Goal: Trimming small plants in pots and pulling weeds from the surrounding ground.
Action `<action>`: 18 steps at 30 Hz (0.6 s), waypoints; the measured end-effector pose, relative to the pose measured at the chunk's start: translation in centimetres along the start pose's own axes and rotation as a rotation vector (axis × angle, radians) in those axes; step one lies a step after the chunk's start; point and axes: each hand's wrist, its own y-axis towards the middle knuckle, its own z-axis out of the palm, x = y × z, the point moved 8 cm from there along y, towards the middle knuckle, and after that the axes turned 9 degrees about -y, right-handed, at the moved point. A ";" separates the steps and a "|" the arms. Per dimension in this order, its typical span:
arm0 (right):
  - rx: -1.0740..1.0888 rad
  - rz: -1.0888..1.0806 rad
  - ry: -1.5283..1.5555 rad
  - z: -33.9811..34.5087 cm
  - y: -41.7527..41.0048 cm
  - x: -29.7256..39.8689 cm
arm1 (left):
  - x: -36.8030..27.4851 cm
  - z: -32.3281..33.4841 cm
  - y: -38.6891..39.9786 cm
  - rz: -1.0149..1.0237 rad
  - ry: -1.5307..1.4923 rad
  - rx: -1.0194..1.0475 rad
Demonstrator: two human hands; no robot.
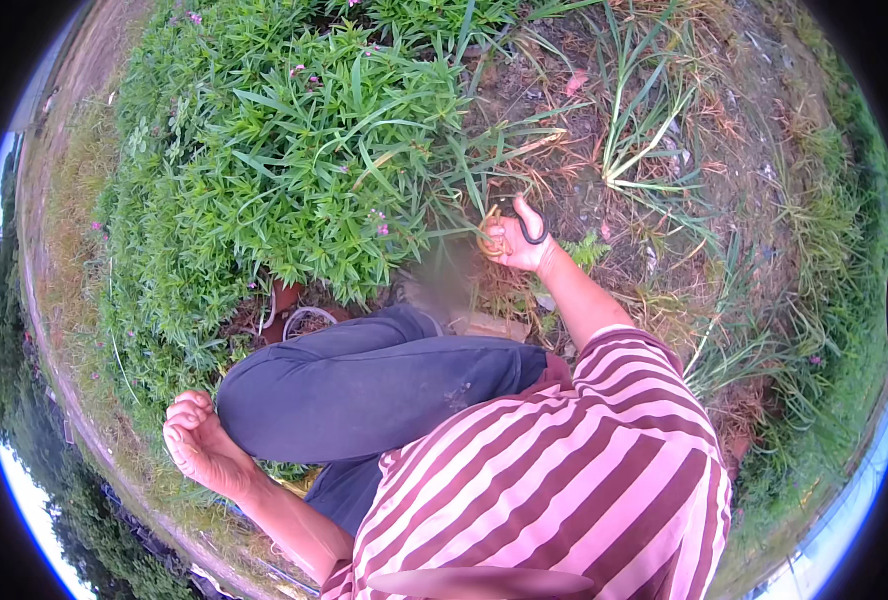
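Observation:
My right hand (517,234) is curled around a hand tool with a curved black handle part (535,238) and a yellowish-brown loop; its working end is hidden or blurred. This hand is just above the ground, at the right edge of a dense leafy plant clump (301,165) with small pink flowers. Long grass blades (474,176) reach towards the tool. Beside my knee, at the lower left, my left hand (202,446) is turned palm up with its fingers loosely curled in and nothing visible in it.
My bent legs (384,390) lie between the hands. Reddish-brown pots (285,297) and a pale curved rim (309,312) show under the foliage. A flat brick or slab (495,327) lies near my leg. A tall grass tuft (615,178) stands on the littered soil to the right.

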 end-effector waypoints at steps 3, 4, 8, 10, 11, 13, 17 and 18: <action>0.113 0.002 0.025 0.0 1.3 0.0 | 0.1 0.3 0.0 0.015 0.053 0.030; 0.119 -0.045 0.002 -0.2 1.7 0.1 | 0.1 0.3 -0.1 0.011 0.053 0.029; 0.057 -0.102 0.107 -0.7 2.5 0.0 | -0.1 -0.2 -0.4 0.021 0.068 -0.003; 0.114 -0.124 0.113 -1.5 2.9 0.8 | -0.1 -0.4 -0.5 0.022 0.058 -0.001; 0.174 -0.145 0.115 -1.7 3.2 1.2 | 0.0 -0.4 -0.5 0.018 0.060 -0.001; 0.171 -0.165 0.147 -2.0 4.0 1.7 | 0.0 -0.4 -0.4 0.019 0.083 -0.008; -0.060 -0.190 0.109 -2.1 6.0 2.5 | 0.0 -0.5 -0.3 0.010 0.071 0.004; -0.070 -0.202 0.122 -2.2 6.7 3.1 | 0.0 -0.4 -0.3 0.014 0.075 0.013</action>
